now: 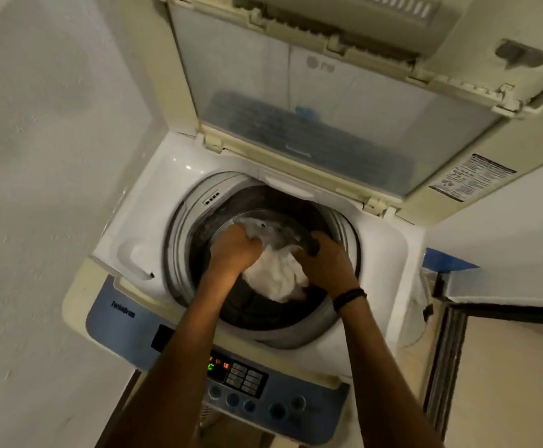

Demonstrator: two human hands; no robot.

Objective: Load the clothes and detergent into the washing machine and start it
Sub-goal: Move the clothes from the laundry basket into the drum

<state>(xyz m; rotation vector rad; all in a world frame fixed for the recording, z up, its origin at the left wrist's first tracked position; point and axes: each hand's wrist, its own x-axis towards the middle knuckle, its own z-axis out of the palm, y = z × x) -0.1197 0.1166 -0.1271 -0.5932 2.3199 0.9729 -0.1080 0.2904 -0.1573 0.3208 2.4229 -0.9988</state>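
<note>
A top-loading washing machine (153, 202) stands below me with its lid (296, 101) raised upright at the back. Both my hands reach down into the round drum (263, 315). My left hand (234, 250) is closed on a bundle of white and grey clothes (278, 273) at its left side. My right hand (325, 263) grips the same bundle on the right, also touching a dark piece of cloth. The bundle sits inside the drum mouth. The control panel (241, 376) at the front shows lit red and green digits.
A white wall (43, 189) runs close along the left. A recessed tray (137, 257) sits in the machine's top at the left. On the right are a white ledge with blue tape (448, 258) and a dark door frame (444, 367).
</note>
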